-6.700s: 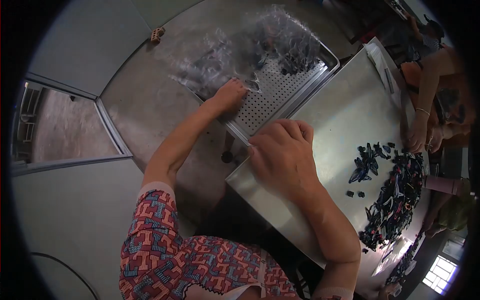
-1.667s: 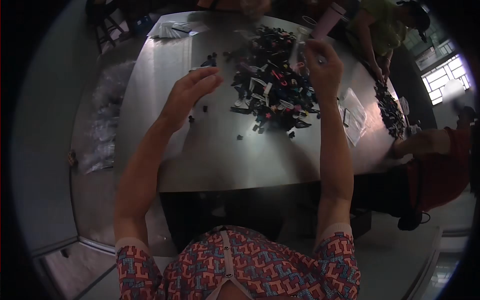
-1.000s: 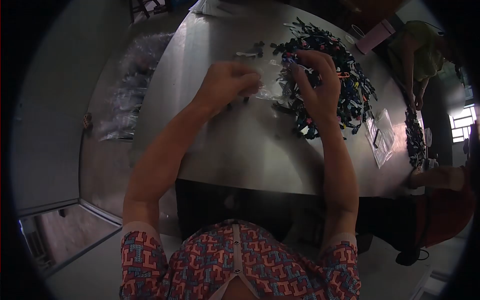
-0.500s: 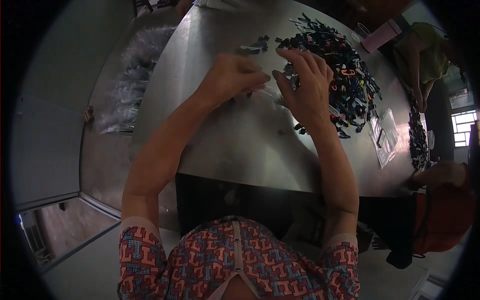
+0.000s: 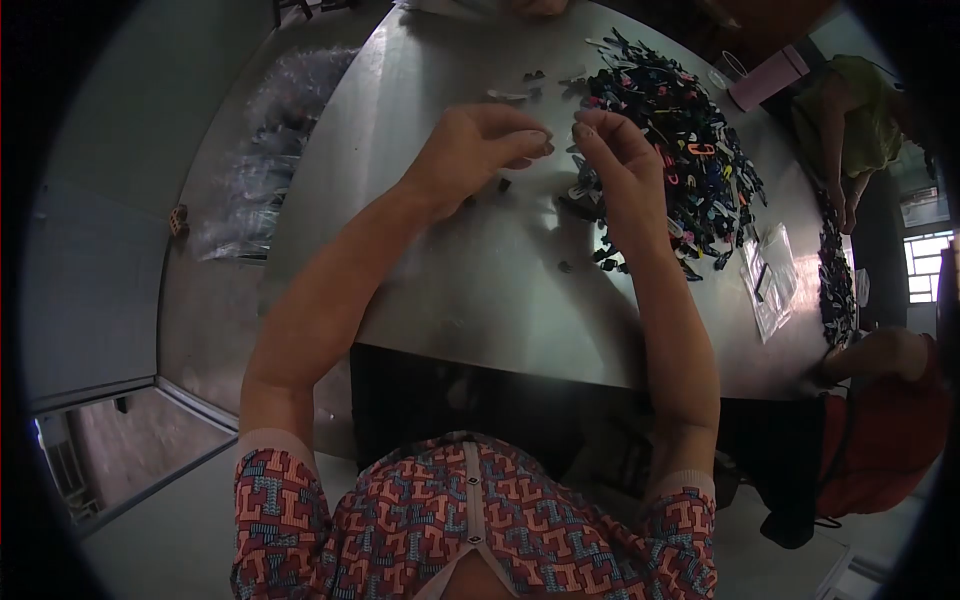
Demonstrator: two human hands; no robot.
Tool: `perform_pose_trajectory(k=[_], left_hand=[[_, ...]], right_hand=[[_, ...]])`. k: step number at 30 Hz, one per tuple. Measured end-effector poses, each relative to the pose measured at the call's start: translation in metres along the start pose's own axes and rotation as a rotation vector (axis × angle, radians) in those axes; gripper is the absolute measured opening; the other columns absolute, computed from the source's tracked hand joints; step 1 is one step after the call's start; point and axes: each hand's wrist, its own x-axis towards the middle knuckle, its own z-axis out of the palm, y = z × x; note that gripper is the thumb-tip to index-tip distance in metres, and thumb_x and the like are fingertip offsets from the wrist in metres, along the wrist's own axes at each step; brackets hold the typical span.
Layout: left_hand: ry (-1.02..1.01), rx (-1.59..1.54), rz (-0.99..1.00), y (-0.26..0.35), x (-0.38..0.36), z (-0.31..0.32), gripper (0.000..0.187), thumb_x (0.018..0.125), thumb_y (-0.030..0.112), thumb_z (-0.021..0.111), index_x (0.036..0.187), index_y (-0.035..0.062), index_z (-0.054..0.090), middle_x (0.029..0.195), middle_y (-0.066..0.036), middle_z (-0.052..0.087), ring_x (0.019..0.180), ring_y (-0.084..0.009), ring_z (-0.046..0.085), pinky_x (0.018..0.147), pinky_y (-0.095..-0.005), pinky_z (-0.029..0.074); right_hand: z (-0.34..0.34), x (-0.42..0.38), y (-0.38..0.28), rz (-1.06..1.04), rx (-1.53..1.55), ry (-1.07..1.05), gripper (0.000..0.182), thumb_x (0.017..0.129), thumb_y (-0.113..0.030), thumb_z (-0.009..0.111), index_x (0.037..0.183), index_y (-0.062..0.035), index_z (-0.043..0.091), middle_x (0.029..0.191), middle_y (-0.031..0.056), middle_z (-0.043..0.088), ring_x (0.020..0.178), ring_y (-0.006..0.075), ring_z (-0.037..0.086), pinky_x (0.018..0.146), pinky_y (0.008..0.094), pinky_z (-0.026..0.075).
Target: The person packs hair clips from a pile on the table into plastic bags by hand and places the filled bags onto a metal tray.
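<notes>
Both my hands hover over a steel table (image 5: 470, 290), fingertips nearly touching. My left hand (image 5: 478, 150) is pinched shut, and so is my right hand (image 5: 618, 170). Between them they seem to grip a small clear plastic bag (image 5: 560, 143), which is barely visible. A tiny dark piece shows at my left fingertips. Just right of my right hand lies a large pile of dark and coloured clips (image 5: 685, 130). Loose dark pieces (image 5: 505, 184) lie on the table below my hands.
Flat clear bags (image 5: 768, 275) lie at the table's right side, with a pink cup (image 5: 765, 78) beyond the pile. Filled plastic bags (image 5: 260, 160) are heaped left of the table. One person in green (image 5: 850, 120) and another in red (image 5: 880, 400) work nearby.
My view swung from the perforated tray to the table. My right hand brought a clear bag down, and both hands closed on it, then rose slightly with fingertips drawn together.
</notes>
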Motion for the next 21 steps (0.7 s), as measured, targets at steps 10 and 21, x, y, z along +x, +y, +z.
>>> perform_pose_trajectory(k=[10, 21], left_hand=[[0.112, 0.300, 0.173, -0.001, -0.001, 0.000, 0.025, 0.083, 0.020, 0.072, 0.096, -0.0016, 0.074, 0.083, -0.009, 0.072, 0.077, -0.0129, 0.066, 0.072, -0.0282, 0.052], [0.086, 0.465, 0.159, 0.007, -0.009, 0.006, 0.018, 0.085, 0.015, 0.071, 0.094, -0.0004, 0.073, 0.084, -0.007, 0.072, 0.078, -0.0124, 0.066, 0.072, -0.0274, 0.052]], right_hand=[[0.013, -0.011, -0.021, -0.990, -0.931, 0.056, 0.026, 0.078, 0.003, 0.071, 0.103, -0.0067, 0.070, 0.105, 0.0065, 0.067, 0.088, 0.0200, 0.065, 0.077, 0.0316, 0.052], [0.012, -0.013, -0.019, -0.840, -1.163, -0.002, 0.042, 0.076, -0.006, 0.076, 0.117, -0.0120, 0.067, 0.106, 0.0063, 0.066, 0.091, 0.0248, 0.063, 0.079, 0.0354, 0.052]])
